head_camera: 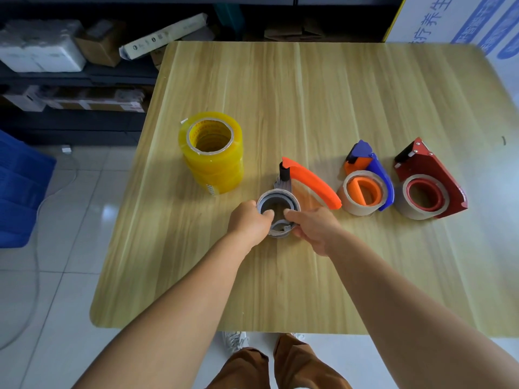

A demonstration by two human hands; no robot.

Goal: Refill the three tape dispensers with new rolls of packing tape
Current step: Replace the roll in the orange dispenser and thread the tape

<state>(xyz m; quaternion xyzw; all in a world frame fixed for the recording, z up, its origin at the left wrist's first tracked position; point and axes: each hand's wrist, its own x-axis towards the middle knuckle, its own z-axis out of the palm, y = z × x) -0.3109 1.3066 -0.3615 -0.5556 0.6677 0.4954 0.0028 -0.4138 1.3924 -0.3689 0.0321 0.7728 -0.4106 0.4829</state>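
Observation:
Three tape dispensers lie in a row on the wooden table [309,102]: an orange one [311,182] at centre, a blue and orange one [370,175], and a red one [432,175] at the right. Each carries a spent cardboard core. My left hand [248,220] and my right hand [314,227] both grip the grey core [278,204] on the orange dispenser, thumbs hooked inside its hole. A stack of yellow packing tape rolls [210,153] stands to the left.
Dark shelving with cardboard boxes [98,46] and white packages runs along the far left. A blue crate [19,189] sits on the tiled floor at the left. A blue and white printed box [463,21] stands behind the table's far right corner.

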